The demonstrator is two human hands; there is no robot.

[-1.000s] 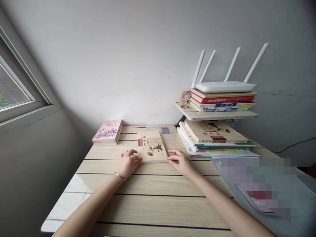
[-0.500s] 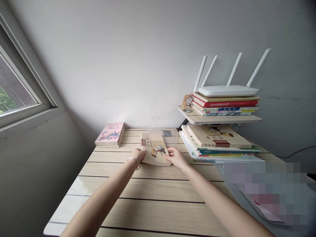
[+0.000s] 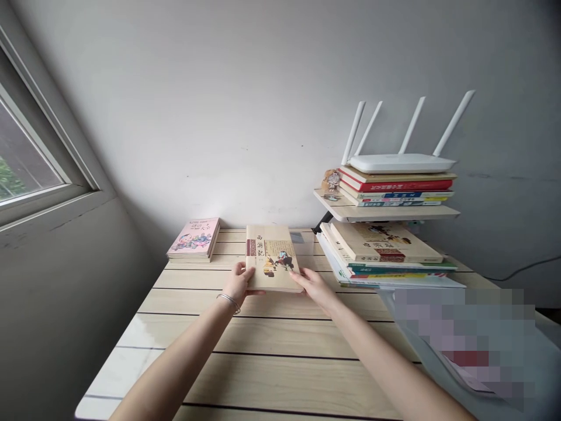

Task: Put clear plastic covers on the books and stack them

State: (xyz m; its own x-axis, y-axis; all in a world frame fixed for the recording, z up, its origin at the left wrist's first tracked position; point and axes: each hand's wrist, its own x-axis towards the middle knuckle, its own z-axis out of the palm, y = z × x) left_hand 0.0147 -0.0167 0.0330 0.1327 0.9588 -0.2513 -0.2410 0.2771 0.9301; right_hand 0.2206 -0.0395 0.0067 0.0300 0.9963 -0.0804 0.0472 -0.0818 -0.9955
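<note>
A beige book (image 3: 270,257) with dark characters and a small colour picture on its cover is tilted up off the slatted wooden table (image 3: 272,351), near the middle back. My left hand (image 3: 239,282), with a thin bracelet at the wrist, grips its lower left corner. At the book's lower right corner my right hand (image 3: 310,282) holds the edge with its fingers. Behind the book stands a clear plastic box (image 3: 302,241), partly hidden by it.
A pink book stack (image 3: 194,238) lies at the back left. On the right, a book pile (image 3: 381,251) sits under a small shelf (image 3: 385,211) carrying more books and a white router (image 3: 401,161). A blurred-out area covers the right front; a window (image 3: 26,169) is at left.
The beige book lay flat with my hands at its near corners; both hands have taken hold of it and raised it, its cover now tilted toward me.
</note>
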